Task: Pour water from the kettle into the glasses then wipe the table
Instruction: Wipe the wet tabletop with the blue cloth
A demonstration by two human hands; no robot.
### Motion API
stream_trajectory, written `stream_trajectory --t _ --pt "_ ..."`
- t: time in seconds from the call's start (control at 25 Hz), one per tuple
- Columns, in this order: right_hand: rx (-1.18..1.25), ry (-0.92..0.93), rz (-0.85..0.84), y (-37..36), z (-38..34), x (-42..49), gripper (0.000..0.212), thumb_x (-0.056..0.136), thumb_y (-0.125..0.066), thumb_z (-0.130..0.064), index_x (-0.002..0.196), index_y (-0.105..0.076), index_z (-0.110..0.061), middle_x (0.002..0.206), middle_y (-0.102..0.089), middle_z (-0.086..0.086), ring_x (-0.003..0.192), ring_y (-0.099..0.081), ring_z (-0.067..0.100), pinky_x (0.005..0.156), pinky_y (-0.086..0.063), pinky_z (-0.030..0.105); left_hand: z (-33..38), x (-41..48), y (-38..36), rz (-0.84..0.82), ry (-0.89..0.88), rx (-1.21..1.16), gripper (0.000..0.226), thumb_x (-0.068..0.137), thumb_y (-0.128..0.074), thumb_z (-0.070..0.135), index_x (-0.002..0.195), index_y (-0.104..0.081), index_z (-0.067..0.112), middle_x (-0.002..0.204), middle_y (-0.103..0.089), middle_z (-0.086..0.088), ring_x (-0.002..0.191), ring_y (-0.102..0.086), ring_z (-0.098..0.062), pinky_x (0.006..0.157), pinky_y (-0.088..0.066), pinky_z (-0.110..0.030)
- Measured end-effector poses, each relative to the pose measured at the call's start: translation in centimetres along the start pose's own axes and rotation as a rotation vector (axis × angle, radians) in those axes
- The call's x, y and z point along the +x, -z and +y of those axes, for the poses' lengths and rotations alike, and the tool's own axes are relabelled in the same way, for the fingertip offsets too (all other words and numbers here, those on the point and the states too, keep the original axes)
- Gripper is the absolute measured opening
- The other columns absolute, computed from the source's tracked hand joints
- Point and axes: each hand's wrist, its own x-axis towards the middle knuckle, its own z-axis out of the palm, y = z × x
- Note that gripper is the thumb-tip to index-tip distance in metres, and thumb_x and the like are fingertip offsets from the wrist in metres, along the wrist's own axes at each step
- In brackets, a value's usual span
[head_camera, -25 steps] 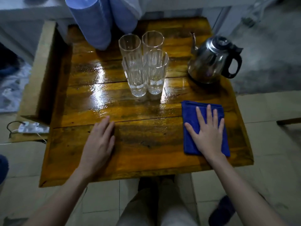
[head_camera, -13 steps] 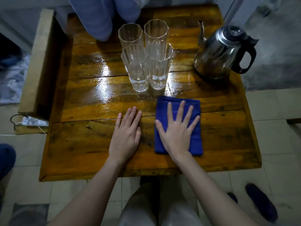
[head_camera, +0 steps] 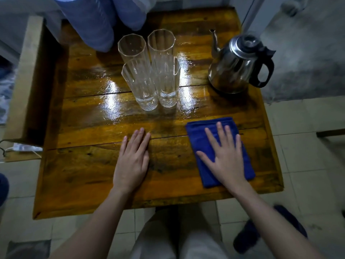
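Several tall clear glasses (head_camera: 149, 71) stand bunched together on the glossy wooden table (head_camera: 89, 176), with a little water visible at the bottom of the front ones. A steel kettle (head_camera: 235, 66) with a black handle stands at the far right, spout pointing left. A folded blue cloth (head_camera: 203, 141) lies on the right front of the table. My right hand (head_camera: 224, 157) presses flat on the cloth with fingers spread. My left hand (head_camera: 133, 159) lies flat on the bare wood, left of the cloth, fingers together.
Blue fabric rolls (head_camera: 89, 25) hang over the table's far left edge. A wooden frame (head_camera: 20, 86) stands along the left side, with a white cable (head_camera: 20, 148) below it. Tiled floor and dark slippers (head_camera: 261, 232) lie below the front edge. My knees are under the table.
My right hand slid the blue cloth left toward the centre, then back to the right. My left hand moved inward and now rests near the middle front.
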Motion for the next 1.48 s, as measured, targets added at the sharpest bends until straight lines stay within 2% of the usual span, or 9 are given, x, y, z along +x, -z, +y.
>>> stream_trajectory --t 0.2,0.36,0.44,0.72,0.92,1.08,1.2,1.32,1.48 --pt "0.009 -0.232 0.030 1.4 6.2 2.1 0.074 0.090 -0.022 -0.070 0.154 -0.012 -0.034 0.165 0.001 0.002 0.151 0.002 0.025 0.118 -0.005 0.060 0.1 -0.2 -0.2 0.014 -0.002 0.008 0.055 0.099 -0.032 0.026 0.152 -0.027 0.017 0.162 -0.019 -0.003 0.150 -0.013 -0.017 0.121 -0.016 -0.048" --pt "0.056 -0.487 0.120 0.8 3.4 5.9 0.076 0.090 -0.013 -0.070 0.154 -0.013 -0.030 0.164 -0.004 0.010 0.149 0.002 0.035 0.113 -0.003 0.068 -0.1 0.0 -0.3 0.022 -0.012 0.003 0.054 0.098 -0.033 0.026 0.152 -0.030 0.016 0.161 -0.022 -0.004 0.150 -0.015 -0.017 0.121 -0.017 -0.048" --pt "0.067 -0.533 0.123 0.6 1.4 7.2 0.078 0.090 -0.011 -0.071 0.154 -0.013 -0.028 0.163 -0.005 0.012 0.148 0.002 0.040 0.112 -0.002 0.069 -0.4 0.0 -0.3 0.026 -0.010 0.001 0.054 0.098 -0.033 0.026 0.152 -0.029 0.016 0.161 -0.022 -0.005 0.150 -0.015 -0.017 0.120 -0.017 -0.048" --pt "0.004 -0.288 0.064 -0.9 -5.7 6.0 0.074 0.091 -0.014 -0.070 0.154 -0.005 -0.034 0.164 -0.001 0.008 0.148 0.001 0.041 0.111 0.000 0.071 -0.5 -0.2 -0.3 0.060 -0.022 -0.042 0.053 0.099 -0.035 0.026 0.151 -0.032 0.016 0.160 -0.024 -0.004 0.150 -0.016 -0.016 0.122 -0.015 -0.045" --pt "-0.009 -0.121 0.031 -1.8 -8.3 2.7 0.074 0.090 -0.013 -0.070 0.154 -0.007 -0.035 0.164 0.005 0.004 0.149 0.004 0.037 0.112 0.000 0.070 -2.4 -1.3 0.7 0.103 0.000 -0.277 0.047 0.098 -0.047 0.015 0.145 -0.043 0.011 0.155 -0.035 -0.004 0.147 -0.025 -0.017 0.121 -0.020 -0.045" --pt "-0.019 0.014 0.019 -2.6 -11.8 0.5 0.071 0.092 -0.014 -0.069 0.154 -0.010 -0.035 0.164 0.003 0.004 0.149 0.005 0.036 0.114 0.000 0.068 -10.4 -5.3 3.3 0.188 0.189 -0.136 0.050 0.097 -0.051 0.017 0.146 -0.040 0.012 0.154 -0.036 -0.006 0.145 -0.028 -0.020 0.121 -0.017 -0.048" --pt "-0.049 0.083 0.004 -3.2 -14.9 -0.1 0.068 0.094 -0.016 -0.065 0.154 -0.009 -0.034 0.164 0.002 0.004 0.149 0.005 0.036 0.113 -0.002 0.068 -17.6 -8.5 5.3 0.147 0.318 -0.039 0.058 0.097 -0.041 0.037 0.147 -0.037 0.009 0.155 -0.035 -0.010 0.144 -0.031 -0.026 0.120 -0.017 -0.049" --pt "-0.078 0.177 -0.017 -3.9 -18.4 -0.2 0.066 0.096 -0.014 -0.062 0.155 -0.011 -0.032 0.164 -0.001 0.005 0.149 0.002 0.037 0.113 -0.004 0.068 -19.6 -9.5 5.5 0.079 0.306 0.006 0.065 0.097 -0.033 0.048 0.152 -0.028 0.013 0.159 -0.027 -0.006 0.147 -0.023 -0.022 0.121 -0.015 -0.047" --pt "-0.085 0.298 -0.041 -4.6 -23.7 0.4 0.067 0.096 -0.012 -0.062 0.155 -0.010 -0.031 0.164 -0.002 0.006 0.149 0.003 0.036 0.113 -0.004 0.068 -19.6 -9.4 5.3 0.101 0.303 0.039 0.062 0.098 -0.036 0.044 0.152 -0.027 0.014 0.160 -0.025 -0.003 0.148 -0.019 -0.017 0.122 -0.011 -0.042"
